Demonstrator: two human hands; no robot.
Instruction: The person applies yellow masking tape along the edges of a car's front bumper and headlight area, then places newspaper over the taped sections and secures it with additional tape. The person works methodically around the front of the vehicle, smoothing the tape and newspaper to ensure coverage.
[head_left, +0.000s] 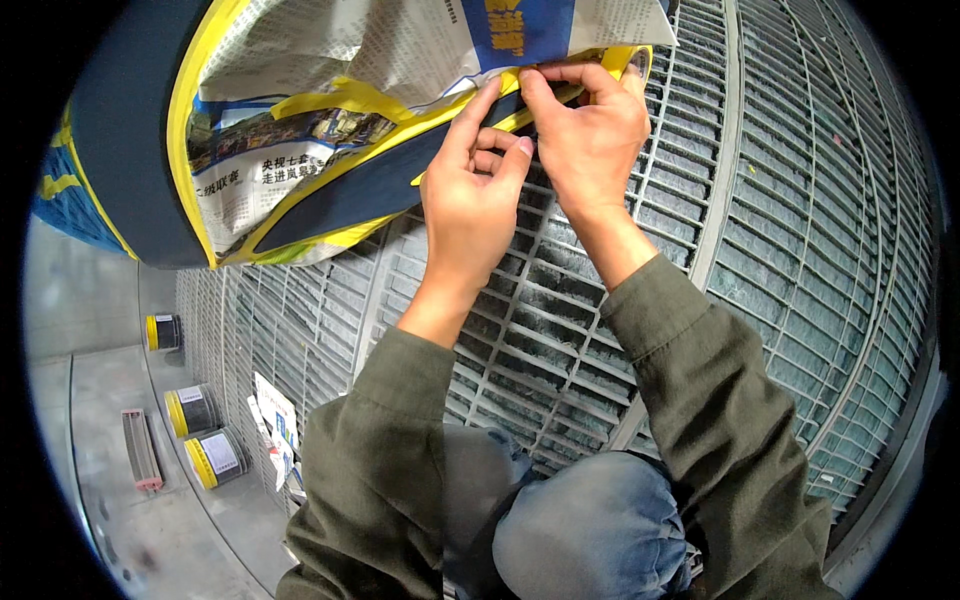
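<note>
Olive sleeves (725, 390) nearest; right fingers (590, 75) pinch yellow tape (511, 80) (left fingers (470, 122), half-parted, touch it).

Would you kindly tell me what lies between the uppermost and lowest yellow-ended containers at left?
In the head view, a third yellow-ended container lies between the uppermost one and the lowest.

The newspaper (400, 35) carries Chinese print: yellow characters on the blue block (548, 28) at its upper edge, bold black characters (290, 173) near its lower left corner. On the bucket labels (219, 453), print is too small.
</note>
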